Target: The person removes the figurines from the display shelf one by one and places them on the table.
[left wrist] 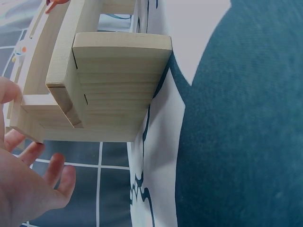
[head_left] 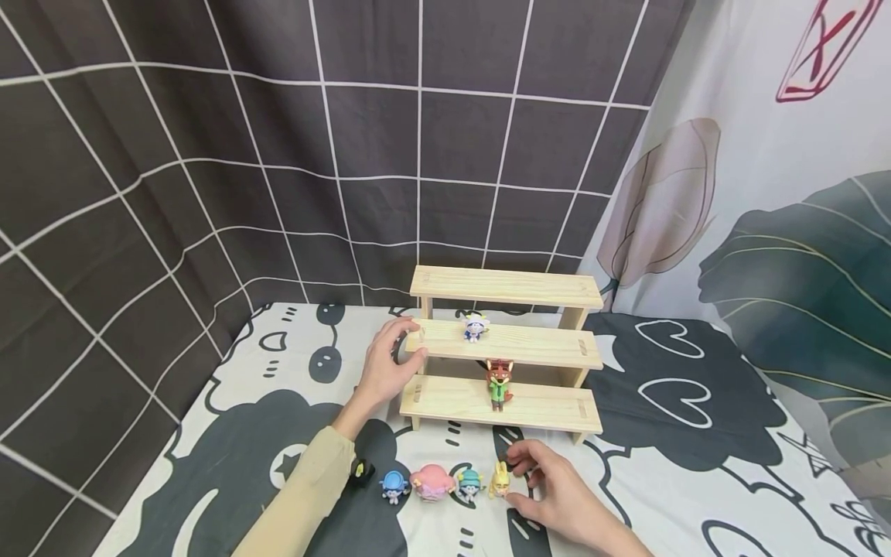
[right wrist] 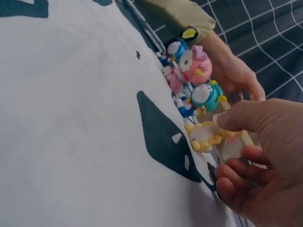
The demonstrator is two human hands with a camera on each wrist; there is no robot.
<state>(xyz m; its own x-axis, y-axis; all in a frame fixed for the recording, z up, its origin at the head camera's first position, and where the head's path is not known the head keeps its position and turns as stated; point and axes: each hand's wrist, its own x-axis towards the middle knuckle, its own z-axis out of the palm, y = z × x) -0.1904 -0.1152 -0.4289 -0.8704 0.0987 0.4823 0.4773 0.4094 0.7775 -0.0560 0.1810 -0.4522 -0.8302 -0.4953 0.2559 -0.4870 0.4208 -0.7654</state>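
Note:
My left hand (head_left: 385, 370) holds the left end of the middle step of a three-tier wooden display shelf (head_left: 501, 402), thumb at the front and fingers at the back. In the left wrist view, its fingertips (left wrist: 34, 150) lie at the board's edge. Beside a yellow rabbit-eared figurine (head_left: 500, 481) is my right hand (head_left: 557, 489), thumb and fingers spread apart around its right side. The right wrist view shows the thumb overlapping the figurine (right wrist: 204, 136); contact is unclear. A fox figurine (head_left: 498, 383) stands on the lowest step, a small white-and-blue figurine (head_left: 475, 328) on the middle one.
Left of the yellow figurine, a teal-capped figurine (head_left: 469, 485), a pink one (head_left: 431, 483) and a blue-hatted one (head_left: 394, 486) stand in a row. A black-and-yellow item (head_left: 360, 469) shows by the left sleeve. A dark grid curtain (head_left: 376, 124) hangs behind the shelf.

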